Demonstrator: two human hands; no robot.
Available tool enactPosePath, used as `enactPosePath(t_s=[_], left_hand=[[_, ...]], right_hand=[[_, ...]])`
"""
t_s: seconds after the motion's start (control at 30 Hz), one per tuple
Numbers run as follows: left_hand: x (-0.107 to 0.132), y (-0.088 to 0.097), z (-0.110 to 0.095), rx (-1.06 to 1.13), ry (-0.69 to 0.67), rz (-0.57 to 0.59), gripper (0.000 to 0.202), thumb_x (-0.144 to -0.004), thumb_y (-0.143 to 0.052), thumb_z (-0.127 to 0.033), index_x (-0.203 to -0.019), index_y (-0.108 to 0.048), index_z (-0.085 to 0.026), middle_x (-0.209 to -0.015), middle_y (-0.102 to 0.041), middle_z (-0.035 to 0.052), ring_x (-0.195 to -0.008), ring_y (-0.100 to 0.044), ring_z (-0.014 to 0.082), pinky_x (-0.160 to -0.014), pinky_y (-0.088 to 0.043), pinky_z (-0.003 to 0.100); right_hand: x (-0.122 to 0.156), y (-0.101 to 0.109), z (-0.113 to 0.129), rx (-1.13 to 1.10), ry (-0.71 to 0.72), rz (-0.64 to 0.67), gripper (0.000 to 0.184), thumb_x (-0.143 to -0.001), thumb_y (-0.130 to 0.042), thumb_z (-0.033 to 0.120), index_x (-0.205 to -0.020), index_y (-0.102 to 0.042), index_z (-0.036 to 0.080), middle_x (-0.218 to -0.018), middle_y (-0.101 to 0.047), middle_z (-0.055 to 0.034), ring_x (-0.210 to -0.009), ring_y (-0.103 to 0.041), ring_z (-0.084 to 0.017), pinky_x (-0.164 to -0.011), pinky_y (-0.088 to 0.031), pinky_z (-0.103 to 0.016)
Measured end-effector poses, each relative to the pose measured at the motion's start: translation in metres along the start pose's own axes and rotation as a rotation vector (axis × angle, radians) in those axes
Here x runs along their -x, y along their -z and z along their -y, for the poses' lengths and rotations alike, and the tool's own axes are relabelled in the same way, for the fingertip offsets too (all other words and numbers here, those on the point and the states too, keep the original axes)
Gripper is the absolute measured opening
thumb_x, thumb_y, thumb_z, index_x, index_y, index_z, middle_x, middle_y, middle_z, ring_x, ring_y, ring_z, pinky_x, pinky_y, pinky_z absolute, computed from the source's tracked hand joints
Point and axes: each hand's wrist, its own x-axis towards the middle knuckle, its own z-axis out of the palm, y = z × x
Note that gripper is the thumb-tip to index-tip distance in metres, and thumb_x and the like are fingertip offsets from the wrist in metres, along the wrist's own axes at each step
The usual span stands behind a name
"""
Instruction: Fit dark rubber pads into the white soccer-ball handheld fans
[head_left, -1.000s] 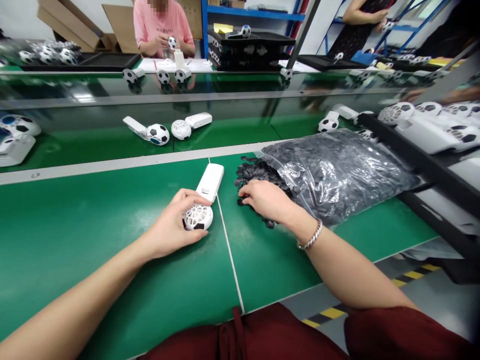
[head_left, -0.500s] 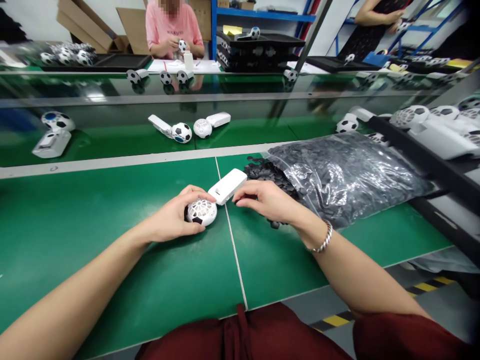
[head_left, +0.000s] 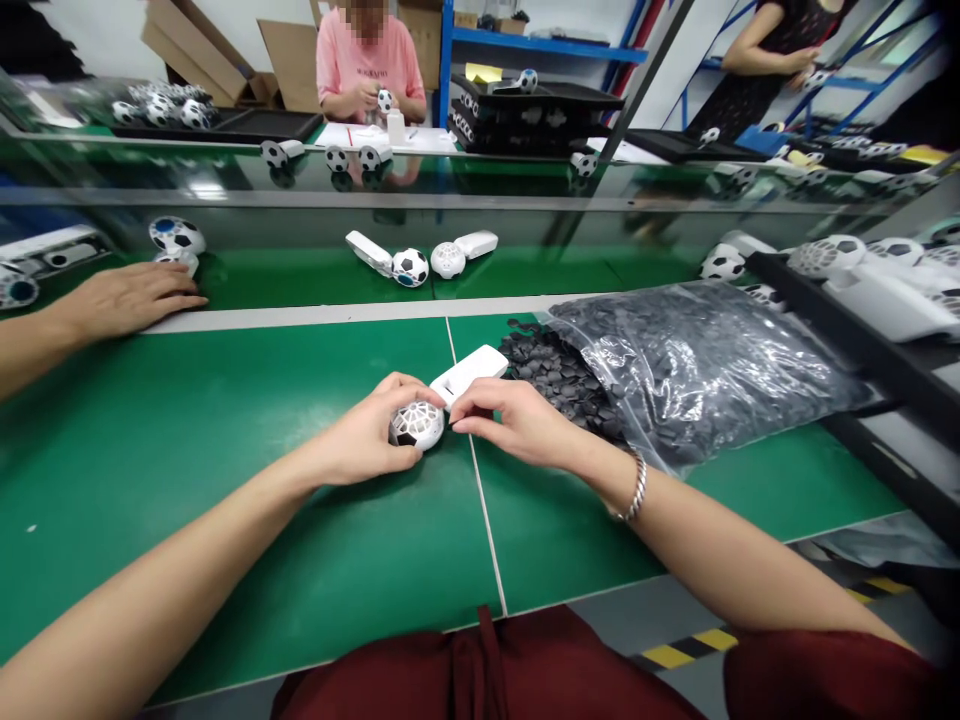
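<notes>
My left hand [head_left: 356, 435] is closed around a white lattice ball with black soccer-style patches [head_left: 416, 425]. A white plastic handle [head_left: 469, 373] lies against the ball, angled up and to the right. My right hand [head_left: 517, 422] reaches in from the other side, its thumb and fingertips pinched together at the join of ball and handle. Whether those fingertips hold anything small is hidden. A heap of black pentagon-shaped pieces [head_left: 555, 375] spills from a clear plastic bag [head_left: 697, 375], just beyond my right hand.
Under my arms runs a green workbench [head_left: 247, 400]. A co-worker's hand [head_left: 124, 300] rests at its far left edge. Loose balls and handles [head_left: 409, 268] lie on a farther green belt behind a glass panel [head_left: 450, 190]. A black rack of white assembled units [head_left: 862, 280] stands at right.
My right hand has moved left, off the black pieces, to the ball and handle. The handle now tilts right, and a co-worker's hand has appeared at the left.
</notes>
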Motion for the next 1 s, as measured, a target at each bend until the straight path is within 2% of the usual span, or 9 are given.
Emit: enactPosePath(t_s=[0.2,0.33,0.43,0.53,0.67,0.77,0.83,0.9,1.0], left_hand=[[0.000,-0.012,-0.001,0.031,0.041,-0.139,0.035,-0.065,-0.067,-0.030,-0.098,-0.058,-0.023,-0.103,-0.048,0.0038,-0.101,-0.050,0.0226,-0.093,-0.040,0.041],[0.000,-0.020,-0.003,0.027,0.041,-0.243,0.026,-0.068,-0.062,-0.024,-0.094,-0.058,-0.024,-0.099,-0.049,0.0027,-0.098,-0.052,0.0210,-0.091,-0.040,0.039],[0.000,-0.024,-0.004,0.001,0.050,-0.283,0.030,-0.068,-0.060,-0.022,-0.097,-0.053,-0.022,-0.100,-0.050,0.0030,-0.096,-0.052,0.0209,-0.086,-0.043,0.037],[-0.001,-0.027,-0.005,-0.026,0.073,-0.311,0.034,-0.067,-0.058,-0.021,-0.100,-0.047,-0.020,-0.098,-0.050,0.0038,-0.091,-0.052,0.0207,-0.079,-0.044,0.035],[0.000,-0.028,-0.005,-0.026,0.018,-0.299,0.029,-0.067,-0.056,-0.019,-0.095,-0.047,-0.020,-0.096,-0.051,0.0032,-0.092,-0.051,0.0200,-0.080,-0.043,0.033],[0.001,-0.012,0.003,-0.024,0.022,-0.304,0.030,-0.066,-0.056,-0.019,-0.095,-0.047,-0.020,-0.096,-0.052,0.0027,-0.089,-0.053,0.0195,-0.077,-0.043,0.033],[-0.005,0.009,0.016,-0.036,0.066,-0.367,0.032,-0.067,-0.057,-0.022,-0.097,-0.047,-0.020,-0.097,-0.053,0.0029,-0.085,-0.054,0.0194,-0.075,-0.044,0.033],[-0.020,0.036,0.034,-0.077,0.124,-0.502,0.034,-0.066,-0.060,-0.026,-0.098,-0.047,-0.020,-0.096,-0.054,0.0030,-0.082,-0.054,0.0199,-0.073,-0.044,0.034],[-0.056,0.078,0.069,-0.175,0.190,-0.768,0.036,-0.063,-0.064,-0.029,-0.094,-0.048,-0.019,-0.095,-0.050,0.0038,-0.090,-0.053,0.0228,-0.078,-0.044,0.037]], right_hand=[[-0.010,-0.008,-0.004,-0.051,-0.008,0.016,0.004,-0.078,-0.062,0.017,-0.078,-0.065,0.016,-0.079,-0.068,-0.0004,-0.074,-0.060,-0.011,-0.073,-0.043,-0.022],[-0.013,-0.011,-0.007,-0.071,-0.058,-0.016,0.003,-0.076,-0.064,0.019,-0.074,-0.064,0.017,-0.074,-0.067,0.0011,-0.070,-0.060,-0.010,-0.069,-0.043,-0.021],[-0.012,-0.014,-0.010,-0.063,-0.095,-0.031,0.008,-0.075,-0.065,0.024,-0.073,-0.062,0.017,-0.073,-0.065,0.0015,-0.069,-0.058,-0.010,-0.066,-0.041,-0.021],[-0.010,-0.018,-0.010,-0.031,-0.149,-0.031,0.011,-0.075,-0.066,0.027,-0.073,-0.061,0.017,-0.071,-0.063,0.0024,-0.065,-0.054,-0.009,-0.063,-0.040,-0.020],[-0.013,-0.016,-0.007,-0.079,-0.180,0.020,0.015,-0.074,-0.066,0.030,-0.072,-0.059,0.017,-0.066,-0.059,0.0036,-0.061,-0.052,-0.008,-0.058,-0.039,-0.019],[-0.030,0.004,-0.016,-0.137,-0.188,-0.047,0.020,-0.072,-0.066,0.033,-0.077,-0.059,0.016,-0.069,-0.059,0.0019,-0.063,-0.054,-0.009,-0.060,-0.043,-0.020],[-0.048,0.029,-0.032,-0.045,-0.224,-0.227,0.021,-0.076,-0.062,0.033,-0.087,-0.059,0.015,-0.082,-0.061,-0.0021,-0.072,-0.056,-0.011,-0.067,-0.046,-0.023],[-0.069,0.059,-0.054,0.160,-0.320,-0.352,0.032,-0.075,-0.063,0.031,-0.102,-0.059,0.016,-0.103,-0.058,-0.0074,-0.082,-0.057,-0.013,-0.076,-0.046,-0.026],[-0.102,0.097,-0.092,0.394,-0.546,-0.359,0.049,-0.074,-0.064,0.031,-0.121,-0.052,0.021,-0.121,-0.047,-0.0107,-0.097,-0.055,-0.016,-0.087,-0.041,-0.028]])
